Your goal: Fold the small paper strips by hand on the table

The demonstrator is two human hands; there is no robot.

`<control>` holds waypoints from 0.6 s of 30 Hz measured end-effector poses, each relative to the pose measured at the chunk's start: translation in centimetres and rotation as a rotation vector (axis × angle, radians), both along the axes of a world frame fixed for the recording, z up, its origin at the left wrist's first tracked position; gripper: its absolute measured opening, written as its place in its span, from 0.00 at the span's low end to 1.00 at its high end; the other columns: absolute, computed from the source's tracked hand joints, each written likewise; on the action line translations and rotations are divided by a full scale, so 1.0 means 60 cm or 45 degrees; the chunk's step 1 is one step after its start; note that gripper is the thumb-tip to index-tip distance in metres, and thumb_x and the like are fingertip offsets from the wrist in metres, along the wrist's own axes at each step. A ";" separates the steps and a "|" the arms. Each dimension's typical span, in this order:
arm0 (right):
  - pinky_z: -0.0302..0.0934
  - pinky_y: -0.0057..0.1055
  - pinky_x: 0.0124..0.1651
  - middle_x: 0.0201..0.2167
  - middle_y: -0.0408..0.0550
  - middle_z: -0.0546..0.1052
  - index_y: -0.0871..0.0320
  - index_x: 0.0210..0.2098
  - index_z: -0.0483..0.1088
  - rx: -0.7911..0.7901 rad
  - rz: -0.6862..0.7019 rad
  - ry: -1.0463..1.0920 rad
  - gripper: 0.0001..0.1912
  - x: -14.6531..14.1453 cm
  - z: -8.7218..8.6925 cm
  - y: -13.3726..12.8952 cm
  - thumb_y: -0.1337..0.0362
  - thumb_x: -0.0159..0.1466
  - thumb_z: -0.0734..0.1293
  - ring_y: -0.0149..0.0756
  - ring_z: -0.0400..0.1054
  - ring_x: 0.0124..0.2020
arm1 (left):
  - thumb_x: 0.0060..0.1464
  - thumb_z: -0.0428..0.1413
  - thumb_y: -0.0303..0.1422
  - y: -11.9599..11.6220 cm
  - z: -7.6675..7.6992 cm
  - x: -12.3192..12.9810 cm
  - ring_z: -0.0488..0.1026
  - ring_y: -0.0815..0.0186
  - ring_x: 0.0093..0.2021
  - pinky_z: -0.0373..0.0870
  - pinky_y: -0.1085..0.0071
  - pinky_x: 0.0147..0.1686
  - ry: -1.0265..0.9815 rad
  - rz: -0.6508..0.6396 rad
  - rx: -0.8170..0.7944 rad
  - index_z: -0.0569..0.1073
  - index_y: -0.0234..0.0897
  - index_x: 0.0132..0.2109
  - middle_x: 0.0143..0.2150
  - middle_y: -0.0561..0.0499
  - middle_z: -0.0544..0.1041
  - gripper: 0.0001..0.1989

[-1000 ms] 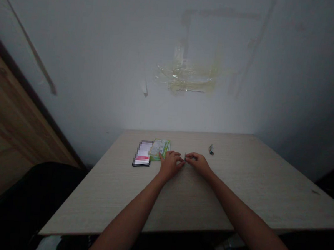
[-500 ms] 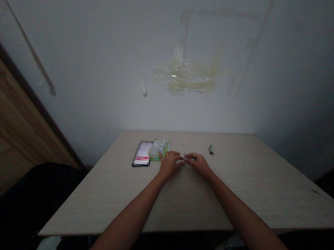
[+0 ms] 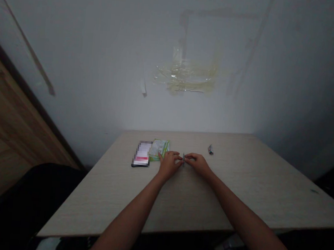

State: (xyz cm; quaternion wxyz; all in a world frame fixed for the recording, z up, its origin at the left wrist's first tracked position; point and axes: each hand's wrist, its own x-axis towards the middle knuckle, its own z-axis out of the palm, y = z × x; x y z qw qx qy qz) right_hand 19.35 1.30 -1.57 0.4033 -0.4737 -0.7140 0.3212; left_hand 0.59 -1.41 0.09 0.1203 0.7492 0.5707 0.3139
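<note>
1. Two hands are over the table (image 3: 195, 204): one left hand (image 3: 168, 165) and one right hand (image 3: 199, 164).
2. One thin item (image 3: 183, 160) stands upright between them, midway between the table's left and right edges, well apart from the near edge. The fingers of both hands are narrow and pinch it from two sides; I cannot read any writing on it.
3. One phone (image 3: 142, 154) lies toward the left edge; its screen is blurred into squares, with one pink band.
4. One green-and-white packet (image 3: 158, 149) lies just beside it. It bears printing, too small to read. One left finger overlaps its near right corner; I cannot tell if it touches.
5. One crumpled piece (image 3: 210, 149) lies near the far edge, right of the middle.
6. One small scrap (image 3: 314, 191) lies near the right edge.
</note>
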 end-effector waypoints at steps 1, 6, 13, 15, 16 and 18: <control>0.66 0.41 0.54 0.41 0.52 0.82 0.57 0.41 0.79 0.004 -0.005 -0.005 0.15 0.000 0.002 -0.001 0.57 0.58 0.70 0.44 0.76 0.44 | 0.58 0.60 0.38 0.001 -0.001 -0.001 0.67 0.52 0.61 0.32 0.27 0.63 -0.001 0.003 0.005 0.81 0.49 0.40 0.55 0.50 0.78 0.06; 0.65 0.42 0.55 0.41 0.51 0.83 0.57 0.41 0.80 0.024 0.015 -0.030 0.14 0.000 0.010 -0.007 0.58 0.59 0.68 0.44 0.76 0.45 | 0.57 0.60 0.39 0.005 -0.005 -0.004 0.66 0.51 0.62 0.31 0.28 0.63 0.010 0.026 -0.011 0.81 0.50 0.43 0.56 0.50 0.77 0.08; 0.65 0.42 0.56 0.43 0.51 0.82 0.57 0.41 0.80 0.023 0.010 -0.068 0.14 0.002 0.020 -0.014 0.61 0.59 0.67 0.45 0.76 0.47 | 0.57 0.60 0.38 0.002 0.001 -0.004 0.65 0.51 0.62 0.30 0.29 0.64 0.020 0.046 -0.050 0.81 0.49 0.45 0.57 0.49 0.76 0.10; 0.65 0.41 0.56 0.42 0.51 0.82 0.57 0.41 0.81 0.026 0.009 -0.070 0.14 0.003 0.021 -0.014 0.62 0.59 0.67 0.45 0.76 0.47 | 0.57 0.60 0.38 0.001 0.003 -0.004 0.65 0.51 0.63 0.30 0.28 0.63 0.024 0.045 -0.068 0.81 0.49 0.46 0.57 0.49 0.76 0.10; 0.65 0.41 0.56 0.42 0.51 0.82 0.57 0.41 0.81 0.029 0.007 -0.070 0.14 0.003 0.020 -0.013 0.62 0.58 0.67 0.45 0.76 0.46 | 0.57 0.60 0.38 0.001 0.004 -0.005 0.65 0.50 0.63 0.30 0.28 0.63 0.029 0.042 -0.070 0.81 0.50 0.46 0.58 0.49 0.76 0.10; 0.65 0.41 0.55 0.42 0.51 0.83 0.56 0.40 0.81 0.035 0.008 -0.070 0.13 0.005 0.018 -0.012 0.63 0.58 0.67 0.45 0.76 0.46 | 0.57 0.60 0.39 0.001 0.005 -0.007 0.64 0.50 0.63 0.30 0.28 0.63 0.046 0.037 -0.068 0.80 0.50 0.46 0.58 0.49 0.75 0.10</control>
